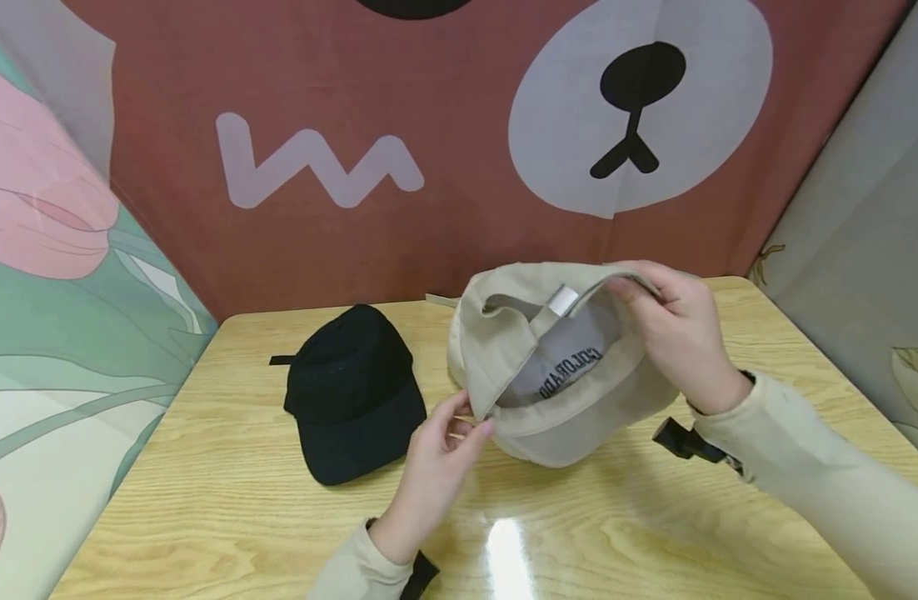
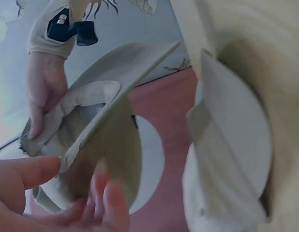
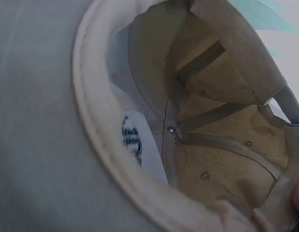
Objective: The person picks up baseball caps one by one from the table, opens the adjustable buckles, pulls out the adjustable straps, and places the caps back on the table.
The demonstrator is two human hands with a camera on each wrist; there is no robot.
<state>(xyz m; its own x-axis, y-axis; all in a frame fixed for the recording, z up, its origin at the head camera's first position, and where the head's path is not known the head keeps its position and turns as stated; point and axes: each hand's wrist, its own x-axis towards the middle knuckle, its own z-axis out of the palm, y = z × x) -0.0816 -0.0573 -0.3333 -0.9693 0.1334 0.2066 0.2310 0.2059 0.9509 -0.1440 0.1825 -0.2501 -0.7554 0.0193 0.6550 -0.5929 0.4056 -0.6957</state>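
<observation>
A beige baseball cap (image 1: pixel 534 433) is held up tilted, its hollow side toward me, with dark "COLORADO" lettering inside and a silver buckle (image 1: pixel 562 300) on the back strap. My right hand (image 1: pixel 680 337) grips the cap's edge at the right. At the lower left, my left hand (image 1: pixel 436 467) pinches the edge between thumb and fingers. In the right wrist view, the cap's seamed lining (image 3: pixel 217 159) fills much of the frame. A second pale cap (image 2: pixel 231 154) lies on the table in the left wrist view, largely hidden behind the held one in the head view.
A black cap (image 1: pixel 354 375) lies left of my hands on the wood-grain table (image 1: pixel 227 467), brim toward me. Behind the table hangs a reddish-brown cloth (image 1: pixel 316 250) with a cartoon face. Printed cloths flank both sides. Black wrist straps (image 1: pixel 687 442) sit on both sleeves.
</observation>
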